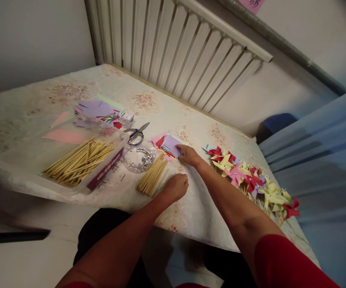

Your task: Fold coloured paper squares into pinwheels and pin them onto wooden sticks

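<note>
My right hand [187,155] is at the right edge of a small stack of coloured paper squares [170,145], purple on top, its thumb and fingers closed around that edge. Nearer to me, my left hand [177,187] is closed in a fist just above the cloth; whatever it holds, if anything, is hidden. Beside it lies a bundle of thin wooden sticks [151,176], with its far end by the paper stack. A round clear dish [139,159] of shiny silver pins or beads stands left of the sticks. Scissors [137,134] with dark handles lie behind the dish.
A clear plastic box [105,170] with many wooden sticks stands at left. Behind it are more coloured papers [96,109] and a small white box [127,118]. Finished paper pinwheels [253,180] lie along the right side. A radiator [173,52] borders the flowered tablecloth [67,94].
</note>
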{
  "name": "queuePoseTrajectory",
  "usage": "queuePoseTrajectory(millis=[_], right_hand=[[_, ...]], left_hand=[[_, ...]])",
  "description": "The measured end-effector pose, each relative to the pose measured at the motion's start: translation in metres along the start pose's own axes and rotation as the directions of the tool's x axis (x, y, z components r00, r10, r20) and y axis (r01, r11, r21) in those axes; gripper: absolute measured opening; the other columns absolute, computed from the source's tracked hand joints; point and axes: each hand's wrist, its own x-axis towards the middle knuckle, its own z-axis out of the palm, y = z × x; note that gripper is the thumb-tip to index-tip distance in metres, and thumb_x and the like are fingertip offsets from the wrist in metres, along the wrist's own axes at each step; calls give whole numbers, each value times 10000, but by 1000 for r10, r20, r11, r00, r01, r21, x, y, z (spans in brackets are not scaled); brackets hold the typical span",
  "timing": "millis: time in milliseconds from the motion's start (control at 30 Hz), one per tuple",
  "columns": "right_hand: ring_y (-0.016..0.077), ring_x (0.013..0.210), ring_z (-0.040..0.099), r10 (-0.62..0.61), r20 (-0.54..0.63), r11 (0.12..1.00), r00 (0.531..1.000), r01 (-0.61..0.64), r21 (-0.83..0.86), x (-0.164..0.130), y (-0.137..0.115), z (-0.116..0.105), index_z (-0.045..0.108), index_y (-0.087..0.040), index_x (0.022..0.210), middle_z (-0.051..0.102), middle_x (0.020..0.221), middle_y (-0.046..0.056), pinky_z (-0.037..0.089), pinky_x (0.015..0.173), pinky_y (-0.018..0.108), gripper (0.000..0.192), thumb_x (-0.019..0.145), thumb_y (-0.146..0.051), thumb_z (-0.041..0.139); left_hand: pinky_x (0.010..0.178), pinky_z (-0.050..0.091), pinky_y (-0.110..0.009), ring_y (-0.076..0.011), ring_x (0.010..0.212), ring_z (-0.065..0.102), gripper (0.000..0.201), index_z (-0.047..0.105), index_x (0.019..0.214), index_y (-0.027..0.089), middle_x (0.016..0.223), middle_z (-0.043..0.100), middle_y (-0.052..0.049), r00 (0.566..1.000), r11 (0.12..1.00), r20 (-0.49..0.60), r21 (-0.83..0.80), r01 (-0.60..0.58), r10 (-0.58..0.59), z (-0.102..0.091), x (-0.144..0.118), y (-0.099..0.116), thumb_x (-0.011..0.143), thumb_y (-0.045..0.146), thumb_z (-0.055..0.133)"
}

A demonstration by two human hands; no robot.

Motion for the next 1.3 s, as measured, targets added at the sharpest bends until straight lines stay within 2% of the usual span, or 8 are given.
queuePoseTrajectory(millis=[167,433,667,767,900,1100,1200,1300], right_hand=[[231,1221,592,30,39,998,999,-33,55,1,-1,-7,592,-204,1325,632,1329,72,421,1086,361,639,704,-58,633],[207,1203,609,81,81,993,993,-87,77,2,-7,-15,632,-176,1280,654,1301,71,429,1071,313,552,745,-50,580],[174,1198,611,110,21,991,994,-112,73,4,-3,-10,669,-187,1227,680,1261,40,403,1085,291,512,772,-32,494],[180,1136,645,158,-54,983,986,-152,107,9,0,-4,729,-207,1102,725,1166,30,434,1050,300,391,814,-67,504],[185,937,690,204,-123,969,971,-182,170,14,4,2,754,-191,918,763,976,50,496,904,296,235,868,-159,528],[148,734,617,250,-202,955,947,-207,215,16,9,5,684,-177,692,698,692,11,472,743,244,196,833,-258,575],[135,673,581,308,-211,927,928,-242,288,18,12,6,642,-181,638,654,628,-15,466,707,238,170,787,-245,593],[130,620,578,391,-170,853,905,-286,438,22,17,8,623,-178,638,617,584,-31,478,680,241,139,764,-232,598]], left_hand=[[753,418,-299,-175,818,568,153,606,781,174,849,660,-64,1000,1000,9,18,-1,1,-1,0,1,847,160,468],[730,408,-301,-177,809,567,139,590,776,174,849,663,-70,1000,1000,11,20,-6,6,-4,-1,2,842,159,470],[747,417,-307,-183,819,571,142,590,781,173,856,665,-72,1000,1000,17,21,-6,6,-3,-1,2,843,161,463],[752,419,-307,-185,819,574,140,588,778,175,850,661,-72,1000,1000,13,15,-10,10,-2,0,1,840,160,463],[751,421,-306,-183,813,572,137,581,762,181,840,656,-68,1000,1000,7,3,-10,10,-1,0,0,834,161,465],[744,421,-310,-184,797,563,143,576,746,182,821,651,-65,1000,1000,5,-19,-6,6,-1,0,0,828,157,462],[757,426,-308,-182,802,565,148,586,757,178,827,652,-67,1000,1000,6,-14,-6,6,-2,0,1,832,153,461],[763,428,-312,-184,807,566,169,591,765,174,833,653,-72,1000,1000,3,1,-20,20,-1,0,1,844,151,444]])
